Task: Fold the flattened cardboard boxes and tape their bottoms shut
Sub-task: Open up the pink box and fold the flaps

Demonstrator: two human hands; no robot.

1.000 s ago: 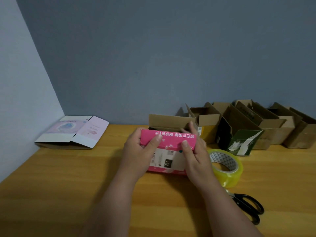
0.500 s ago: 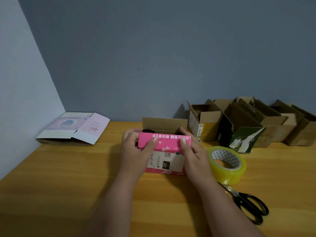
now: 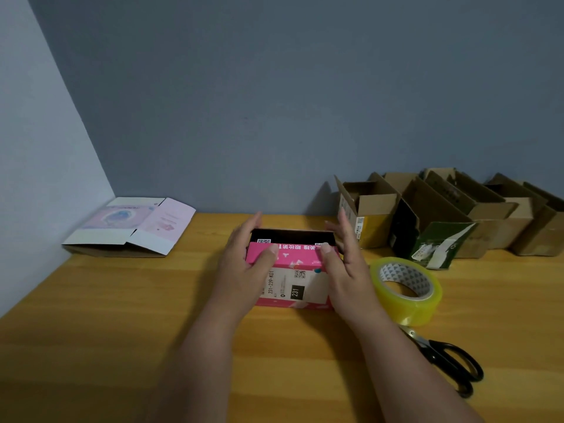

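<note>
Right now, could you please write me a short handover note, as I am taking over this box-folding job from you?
Left hand: fingers straight, thumb pressing the pink box flap down.
Right hand: likewise, thumb on the flap's other end.
The pink box stands mid-table; no tape shows on it.
Tape roll and scissors lie right of it, untouched.
Done: folded boxes stand along the wall at right.
Left: tape this box, then fold the flattened box at far left.
</note>
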